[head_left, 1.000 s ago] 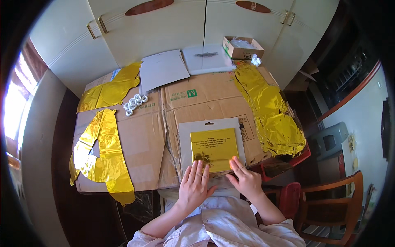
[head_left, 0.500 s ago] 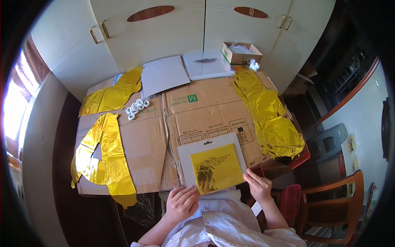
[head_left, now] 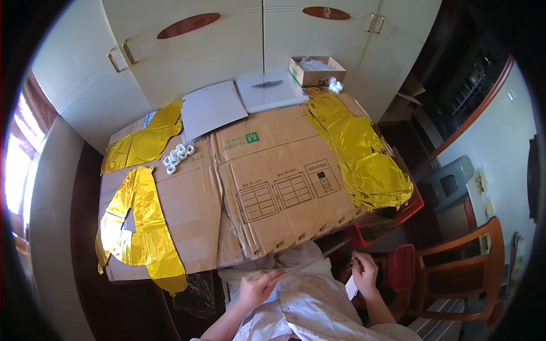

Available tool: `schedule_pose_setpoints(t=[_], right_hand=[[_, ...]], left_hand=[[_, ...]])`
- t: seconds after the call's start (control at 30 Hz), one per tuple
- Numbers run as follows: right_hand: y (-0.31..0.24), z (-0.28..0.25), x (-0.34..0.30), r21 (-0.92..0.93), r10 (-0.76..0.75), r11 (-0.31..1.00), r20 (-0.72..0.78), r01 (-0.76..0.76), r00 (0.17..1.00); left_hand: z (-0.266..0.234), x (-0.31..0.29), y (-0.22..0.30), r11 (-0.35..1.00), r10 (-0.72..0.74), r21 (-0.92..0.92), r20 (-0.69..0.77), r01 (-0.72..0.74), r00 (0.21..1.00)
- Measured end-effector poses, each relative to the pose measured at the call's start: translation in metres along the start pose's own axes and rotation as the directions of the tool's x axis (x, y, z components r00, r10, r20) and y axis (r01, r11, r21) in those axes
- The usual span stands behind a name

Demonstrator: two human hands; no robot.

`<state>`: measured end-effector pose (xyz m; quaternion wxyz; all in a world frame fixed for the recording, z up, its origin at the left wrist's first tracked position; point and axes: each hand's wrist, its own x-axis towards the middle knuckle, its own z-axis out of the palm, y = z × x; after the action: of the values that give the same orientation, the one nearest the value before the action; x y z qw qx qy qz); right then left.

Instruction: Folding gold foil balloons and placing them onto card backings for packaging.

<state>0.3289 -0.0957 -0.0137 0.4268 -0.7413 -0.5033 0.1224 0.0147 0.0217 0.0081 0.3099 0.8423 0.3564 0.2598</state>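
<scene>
Between my hands, just past the cardboard's front edge, the flat packet (head_left: pixel 318 257) is tipped almost edge-on and shows only as a thin, blurred pale strip. My left hand (head_left: pixel 259 288) is closed with its fingertips on the packet's left end. Close to the other end is my right hand (head_left: pixel 364 271), fingers curled together; its exact grip on the packet is hard to see. The packet's gold face is hidden from this angle. A gold foil balloon (head_left: pixel 162 238), flat and shaped with a hole, lies on the cardboard's left side.
Flattened cardboard (head_left: pixel 261 165) covers the table. Other gold foil pieces lie at back left (head_left: pixel 145 139) and right (head_left: pixel 364 153). Small white rolls (head_left: pixel 177 158) sit left of centre. Grey-white sheets (head_left: pixel 213 111) and an open box (head_left: pixel 317 72) are at the back; a wooden chair (head_left: pixel 455 273) stands right.
The packet, earlier face-up with its gold front showing, has tilted edge-on and moved off the cardboard toward me. Both hands have lowered slightly. The view has shifted a little.
</scene>
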Motion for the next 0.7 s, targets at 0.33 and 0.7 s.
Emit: schedule_pose_setpoints(t=[0.33,0.7], right_hand=[[0.0,-0.052,0.053,-0.394,-0.516,0.718,0.253,0.574,0.818],[0.229,-0.078,0.144,-0.594,0.019,0.793,-0.201,-0.137,0.979]], left_hand=[[0.046,0.063,0.032,0.923,0.348,0.138,0.105,-0.36,0.932],[0.063,0.031,-0.009,0.961,0.261,0.046,0.178,-0.273,0.949]])
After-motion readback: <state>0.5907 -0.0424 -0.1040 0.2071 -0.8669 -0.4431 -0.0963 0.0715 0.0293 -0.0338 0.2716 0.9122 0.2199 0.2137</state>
